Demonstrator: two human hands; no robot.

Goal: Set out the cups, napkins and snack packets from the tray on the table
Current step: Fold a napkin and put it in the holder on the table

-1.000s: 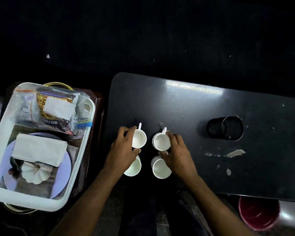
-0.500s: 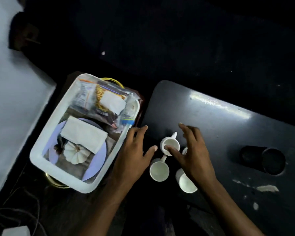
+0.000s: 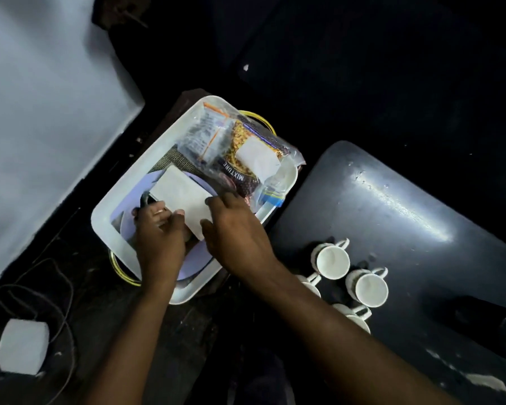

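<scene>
A white tray [image 3: 111, 229] stands left of the dark table [image 3: 392, 206]. In it a folded stack of white napkins [image 3: 181, 191] lies on a lilac plate [image 3: 195, 260], with clear snack packets [image 3: 237, 153] at the far end. My left hand [image 3: 158, 238] grips the stack's near left corner, thumb on top. My right hand [image 3: 234, 235] pinches the stack's right edge. On the table's near left part stand several white cups: two in full view [image 3: 332, 261] [image 3: 368, 289], two more [image 3: 311, 285] [image 3: 357, 317] partly hidden by my right forearm.
A black cylinder [image 3: 479, 323] lies on the table at the right edge. A white block [image 3: 22, 346] with a cable sits on the dark floor at lower left. A pale wall or sheet [image 3: 41, 112] fills the left side. The tray rests on a dark stand.
Both hands have left the cups and moved left into the tray, closing on the napkin stack. The view has swung left; the cups stay on the table.
</scene>
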